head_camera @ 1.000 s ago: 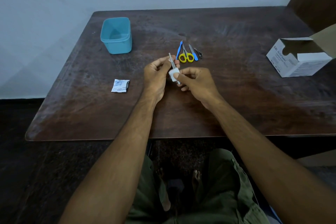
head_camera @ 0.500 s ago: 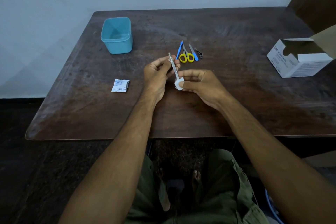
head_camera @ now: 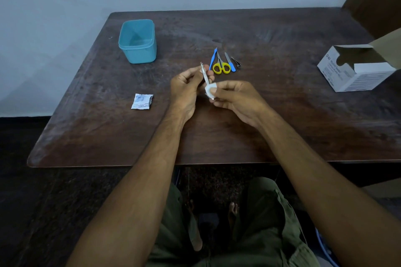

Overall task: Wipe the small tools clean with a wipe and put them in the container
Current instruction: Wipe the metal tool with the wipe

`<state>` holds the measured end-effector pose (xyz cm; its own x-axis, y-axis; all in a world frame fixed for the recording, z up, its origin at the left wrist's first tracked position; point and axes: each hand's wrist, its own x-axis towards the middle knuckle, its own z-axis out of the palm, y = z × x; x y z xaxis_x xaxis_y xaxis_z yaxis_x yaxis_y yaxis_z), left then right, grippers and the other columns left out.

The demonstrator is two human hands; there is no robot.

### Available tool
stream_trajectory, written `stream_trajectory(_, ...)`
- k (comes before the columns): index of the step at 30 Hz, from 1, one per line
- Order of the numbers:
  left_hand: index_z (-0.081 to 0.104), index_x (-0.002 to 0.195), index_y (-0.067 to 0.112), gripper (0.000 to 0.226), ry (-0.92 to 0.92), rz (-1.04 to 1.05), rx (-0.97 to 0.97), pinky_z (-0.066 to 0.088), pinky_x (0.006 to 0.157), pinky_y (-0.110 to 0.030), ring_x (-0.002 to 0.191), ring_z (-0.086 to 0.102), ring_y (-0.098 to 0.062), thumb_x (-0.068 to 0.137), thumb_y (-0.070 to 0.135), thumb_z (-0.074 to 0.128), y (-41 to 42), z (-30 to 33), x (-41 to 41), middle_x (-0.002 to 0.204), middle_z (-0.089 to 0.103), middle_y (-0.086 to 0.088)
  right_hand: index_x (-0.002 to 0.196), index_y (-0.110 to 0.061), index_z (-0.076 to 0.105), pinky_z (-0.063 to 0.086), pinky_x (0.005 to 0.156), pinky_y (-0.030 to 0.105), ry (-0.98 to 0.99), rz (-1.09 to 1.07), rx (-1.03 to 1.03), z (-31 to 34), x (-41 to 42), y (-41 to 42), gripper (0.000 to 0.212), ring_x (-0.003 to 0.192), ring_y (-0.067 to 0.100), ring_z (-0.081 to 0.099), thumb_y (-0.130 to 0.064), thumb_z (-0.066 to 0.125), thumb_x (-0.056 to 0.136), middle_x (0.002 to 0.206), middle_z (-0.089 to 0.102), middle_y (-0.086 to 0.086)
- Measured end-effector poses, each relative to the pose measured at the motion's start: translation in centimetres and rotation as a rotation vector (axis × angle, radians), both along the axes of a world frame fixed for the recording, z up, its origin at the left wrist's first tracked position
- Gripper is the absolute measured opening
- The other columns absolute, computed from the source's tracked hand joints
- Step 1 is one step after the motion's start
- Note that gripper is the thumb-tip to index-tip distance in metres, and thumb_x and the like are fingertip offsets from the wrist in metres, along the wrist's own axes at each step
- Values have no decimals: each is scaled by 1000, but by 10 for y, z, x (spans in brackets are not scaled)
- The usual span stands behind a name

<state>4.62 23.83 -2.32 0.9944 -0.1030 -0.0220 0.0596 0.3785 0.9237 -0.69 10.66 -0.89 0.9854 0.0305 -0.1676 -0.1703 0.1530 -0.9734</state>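
On the dark wooden surface [head_camera: 282, 115], your left hand [head_camera: 184, 91] pinches the slim metal tweezers [head_camera: 205, 75] while your right hand [head_camera: 236, 99] has slid the pinched white wipe [head_camera: 210, 91] back up the shaft, so wiping continues and the teal plastic container [head_camera: 138, 42] waits.

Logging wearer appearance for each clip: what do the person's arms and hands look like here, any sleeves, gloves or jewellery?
Both arms are bare from the bottom edge of the frame up to the fingers; no sleeve shows. The left hand and right hand wear no gloves, and no watch, ring or bracelet is visible. Below the table edge, olive-green trousers with a stitched pocket seam cover the lap.
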Motion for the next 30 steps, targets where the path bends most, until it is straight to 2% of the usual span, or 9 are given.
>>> stream_trajectory(2, 69, 97, 2, 17, 10, -2, -20, 58, 78, -31, 76, 69, -16, 96, 1, 52, 1, 1, 0, 82, 72, -10, 94, -3, 68, 54, 66, 19, 25, 5, 16, 2, 3, 3, 8, 67, 10, 64, -7, 66, 87, 80, 69, 6)
stream_trajectory(8, 69, 100, 2, 17, 26, -18, -23, 58, 77, -29, 79, 68, -17, 95, 3, 53, 2, 0, 0, 87, 71, -12, 110, 3, 62, 57, 72, 21, 70, 67, 151, 0, 2, -4, 26, 77, 13, 70, 9, 61, 85, 91, 70, 11)
stream_trajectory(12, 69, 100, 2, 18, 31, -14, -29, 58, 78, -30, 80, 69, -18, 96, 2, 51, 3, 0, 1, 90, 72, -13, 95, -2, 66, 53, 65, 18, 89, 20, 88, 4, 5, 3, 7, 66, 9, 64, -6, 64, 89, 79, 68, 7)
stream_trajectory(14, 69, 98, 3, 18, 32, -16, -35, 58, 77, -30, 78, 69, -17, 96, 2, 51, 3, 0, 1, 87, 72, -12, 91, -4, 66, 54, 64, 18, 87, 17, 94, 4, 5, 3, 3, 66, 9, 65, -4, 65, 88, 80, 68, 7)
stream_trajectory(18, 69, 98, 4, 18, 22, -37, -12, 57, 80, -30, 78, 69, -17, 96, 3, 52, 3, -1, 1, 85, 73, -10, 100, -4, 65, 56, 73, 21, 82, 59, 144, 2, 1, -3, 18, 76, 12, 68, 6, 61, 86, 88, 71, 8)
stream_trajectory(22, 69, 98, 3, 19, 2, -44, -2, 58, 76, -30, 76, 68, -16, 97, 4, 51, 2, -1, 1, 84, 72, -11, 88, -6, 68, 55, 66, 19, 47, -19, 77, 1, 2, 5, 5, 67, 10, 66, -2, 65, 87, 76, 71, 4)
stream_trajectory(27, 68, 102, 2, 22, -27, -73, 44, 57, 75, -28, 81, 69, -16, 99, 11, 48, 1, -2, 0, 87, 73, -9, 90, -7, 70, 55, 68, 20, 20, -99, 48, -2, 2, 11, 5, 68, 10, 65, -6, 65, 88, 82, 72, 5)
stream_trajectory(30, 70, 97, 4, 25, -64, -111, 102, 56, 72, -28, 82, 68, -17, 100, 16, 48, 0, -2, -3, 87, 73, -8, 89, -8, 70, 54, 68, 20, 1, -162, 81, -1, 1, 11, 6, 66, 8, 64, -6, 64, 90, 79, 70, 4)
